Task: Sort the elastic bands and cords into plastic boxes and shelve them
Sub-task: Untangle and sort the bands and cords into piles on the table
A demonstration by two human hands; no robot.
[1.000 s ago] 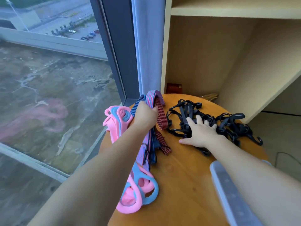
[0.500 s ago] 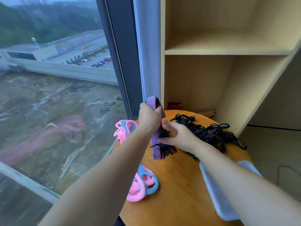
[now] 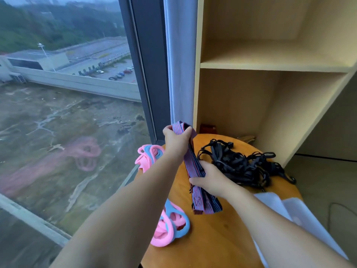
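The bundle of flat elastic bands striped in red and blue (image 3: 193,165) hangs slanted over the round, honey-coloured wooden surface (image 3: 212,240), with its cut lower ends touching the wood. The left hand (image 3: 176,139) grips the folded top of the bundle, lifted clear of the surface, with thumb and fingers curled over the fold. The right hand (image 3: 211,180) is closed round the same bundle lower down, its fingers wrapped about the strips.

Just right of the hands a tangle of black elastic cords with hooks (image 3: 238,165) lies on the surface, and one hook reaches toward the right rim. On the left, a heap of soft pink and light-blue rubber loops (image 3: 171,225) lies near the edge of the surface and runs under the left forearm to a second clump (image 3: 149,155) by the window.

At the right rim, partly under the right forearm, lies a pale translucent plastic piece (image 3: 301,215); I cannot tell whether it is a box or a lid, and nothing shows inside it.

Behind the surface stands a pale wooden shelf unit (image 3: 270,65). Its lower compartment holds a small reddish-brown object (image 3: 207,129) in the back left corner. A grey curtain (image 3: 179,55) hangs between the unit and the dark window frame (image 3: 148,64)
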